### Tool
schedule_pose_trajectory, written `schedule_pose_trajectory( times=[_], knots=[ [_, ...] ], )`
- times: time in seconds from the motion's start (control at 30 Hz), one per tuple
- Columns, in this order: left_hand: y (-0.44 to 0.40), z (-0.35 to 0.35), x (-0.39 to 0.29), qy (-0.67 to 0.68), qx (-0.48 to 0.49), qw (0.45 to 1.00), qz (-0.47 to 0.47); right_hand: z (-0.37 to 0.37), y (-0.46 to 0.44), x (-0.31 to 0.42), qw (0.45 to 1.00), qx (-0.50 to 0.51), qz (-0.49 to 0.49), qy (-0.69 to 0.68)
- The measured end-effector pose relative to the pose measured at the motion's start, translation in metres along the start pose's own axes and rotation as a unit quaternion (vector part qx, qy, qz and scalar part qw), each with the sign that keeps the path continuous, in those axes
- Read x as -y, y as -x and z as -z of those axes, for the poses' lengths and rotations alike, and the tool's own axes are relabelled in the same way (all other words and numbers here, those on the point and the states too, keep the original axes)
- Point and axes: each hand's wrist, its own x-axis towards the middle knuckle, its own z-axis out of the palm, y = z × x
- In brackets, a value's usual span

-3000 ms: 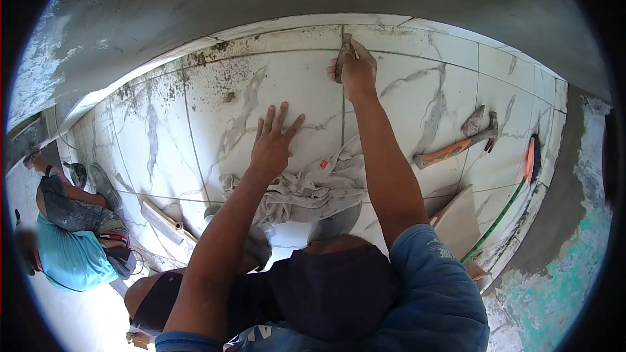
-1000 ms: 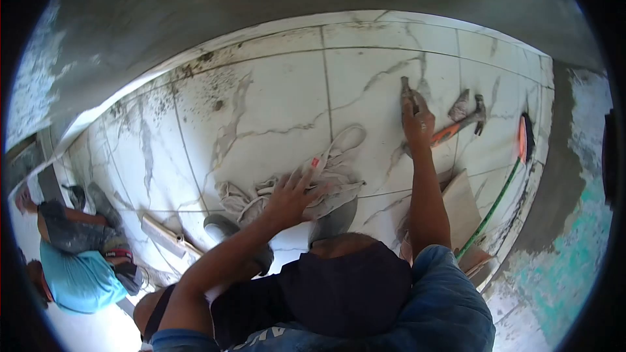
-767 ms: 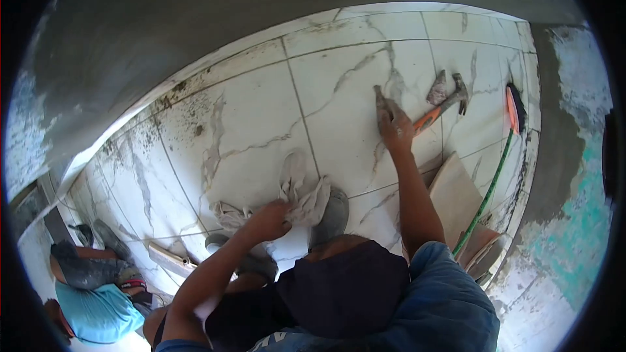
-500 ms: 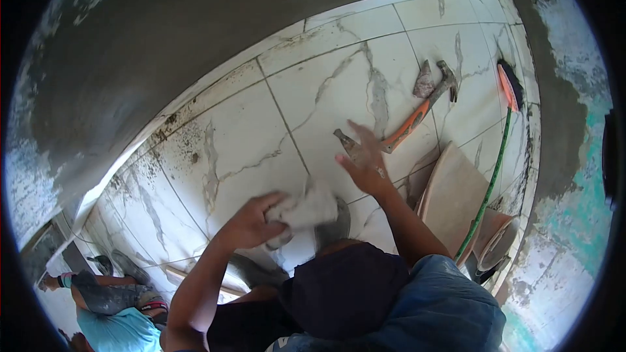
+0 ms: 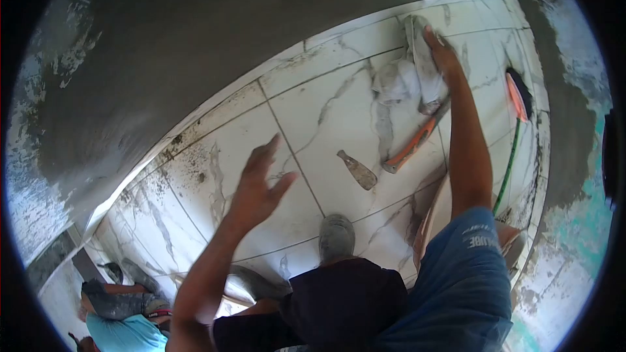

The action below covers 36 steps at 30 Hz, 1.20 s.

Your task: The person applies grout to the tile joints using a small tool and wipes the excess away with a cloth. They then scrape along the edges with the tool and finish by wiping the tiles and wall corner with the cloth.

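My right hand (image 5: 443, 55) reaches out to the far floor near the wall. It grips a whitish, stained rag (image 5: 398, 81), whose loose folds spread to the left of the fingers; some of the fingers are hidden. Just below the rag lies a hammer (image 5: 412, 146); its orange-and-grey handle shows, while its head is covered by the rag and my forearm. Over the middle tiles my left hand (image 5: 257, 189) hovers with fingers apart, holding nothing. Between the hands a small flat tool (image 5: 358, 171), mortar-stained and wider at one end, rests on the floor.
White marbled tiles (image 5: 228, 137) cover the floor, with dirt along the wet grey wall (image 5: 195, 32). A broom (image 5: 520, 94) with a green handle lies at right, near curved tile-coloured pieces (image 5: 430, 221). Another person in a turquoise shirt (image 5: 124, 332) is at lower left.
The rag has passed from my left hand to my right, which has stretched far forward and right. My left hand has opened. The hammer head and a wedge-shaped piece are now covered.
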Motion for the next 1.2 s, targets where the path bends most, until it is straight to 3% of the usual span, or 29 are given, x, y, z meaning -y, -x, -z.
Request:
schedule_pose_trajectory(
  times=[0.03, 0.07, 0.17, 0.23, 0.3, 0.33, 0.4, 0.43, 0.47, 0.5, 0.57, 0.6, 0.67, 0.73, 0.77, 0.8, 0.83, 0.87, 0.9, 0.93, 1.0, 1.07, 1.13, 1.17, 1.2],
  knots=[
    [0.015, 0.018, 0.013, 0.0, 0.029, 0.999, 0.045, -0.009, -0.016, 0.01, 0.944, -0.189, 0.015, 0.269],
    [0.033, 0.036, 0.026, -0.025, 0.051, 0.993, 0.106, -0.023, -0.04, 0.008, 0.947, -0.177, 0.027, 0.267],
    [0.104, 0.081, 0.076, -0.104, 0.054, 0.979, 0.168, -0.109, -0.099, -0.024, 0.977, -0.154, 0.028, 0.146],
    [0.15, 0.103, 0.095, -0.11, 0.042, 0.97, 0.215, -0.176, -0.107, -0.038, 0.933, -0.279, 0.135, 0.181],
    [0.182, 0.114, 0.102, -0.111, 0.037, 0.961, 0.25, -0.192, 0.007, 0.061, 0.962, -0.255, 0.06, 0.08],
    [0.192, 0.116, 0.105, -0.114, 0.034, 0.954, 0.275, -0.213, 0.039, 0.076, 0.97, -0.209, 0.083, 0.09],
    [0.203, 0.116, 0.106, -0.109, 0.032, 0.953, 0.28, -0.283, 0.098, 0.088, 0.944, -0.21, 0.255, 0.025],
    [0.208, 0.115, 0.106, -0.108, 0.032, 0.953, 0.282, -0.31, 0.136, 0.111, 0.969, -0.106, 0.221, 0.041],
    [0.21, 0.115, 0.104, -0.106, 0.03, 0.952, 0.285, -0.349, 0.175, 0.128, 0.947, -0.142, 0.278, 0.072],
    [0.21, 0.114, 0.102, -0.115, 0.028, 0.954, 0.276, -0.363, 0.206, 0.157, 0.973, -0.029, 0.219, 0.07],
    [0.216, 0.116, 0.095, -0.126, 0.023, 0.956, 0.265, -0.323, 0.247, 0.214, 0.923, 0.168, 0.289, 0.191],
    [0.22, 0.12, 0.091, -0.127, 0.024, 0.955, 0.266, -0.318, 0.258, 0.207, 0.923, 0.166, 0.29, 0.192],
    [0.238, 0.135, 0.093, -0.134, 0.024, 0.956, 0.26, -0.315, 0.271, 0.194, 0.91, 0.23, 0.337, -0.071],
    [0.269, 0.156, 0.086, -0.13, -0.004, 0.947, 0.293, -0.322, 0.238, 0.135, 0.926, 0.095, 0.343, -0.125],
    [0.288, 0.165, 0.086, -0.125, -0.019, 0.942, 0.311, -0.287, 0.199, 0.111, 0.893, 0.067, 0.438, 0.079],
    [0.308, 0.171, 0.09, -0.125, -0.024, 0.941, 0.314, -0.225, 0.177, 0.115, 0.947, 0.153, 0.282, -0.001],
    [0.329, 0.175, 0.094, -0.134, -0.03, 0.927, 0.35, -0.221, 0.123, 0.063, 0.868, -0.009, 0.376, 0.323],
    [0.348, 0.179, 0.098, -0.144, -0.035, 0.91, 0.388, -0.209, 0.067, 0.027, 0.963, -0.055, 0.222, 0.145],
    [0.365, 0.181, 0.103, -0.144, -0.04, 0.908, 0.392, -0.18, 0.071, 0.05, 0.946, -0.207, 0.228, 0.101],
    [0.38, 0.182, 0.108, -0.158, -0.025, 0.899, 0.408, -0.188, 0.069, 0.055, 0.947, -0.202, 0.231, 0.1],
    [0.403, 0.18, 0.113, -0.165, -0.012, 0.89, 0.426, -0.204, 0.061, 0.071, 0.928, -0.323, 0.135, 0.132],
    [0.402, 0.18, 0.109, -0.157, -0.006, 0.882, 0.444, -0.244, 0.085, 0.09, 0.967, -0.218, 0.132, 0.008],
    [0.397, 0.176, 0.106, -0.145, -0.004, 0.879, 0.455, -0.313, 0.154, 0.11, 0.979, -0.057, 0.164, 0.107],
    [0.385, 0.177, 0.107, -0.149, -0.011, 0.881, 0.449, -0.359, 0.194, 0.127, 0.962, -0.072, 0.262, 0.023],
    [0.372, 0.176, 0.107, -0.174, 0.011, 0.899, 0.402, -0.393, 0.238, 0.149, 0.943, -0.012, 0.332, -0.005]
  ],
)
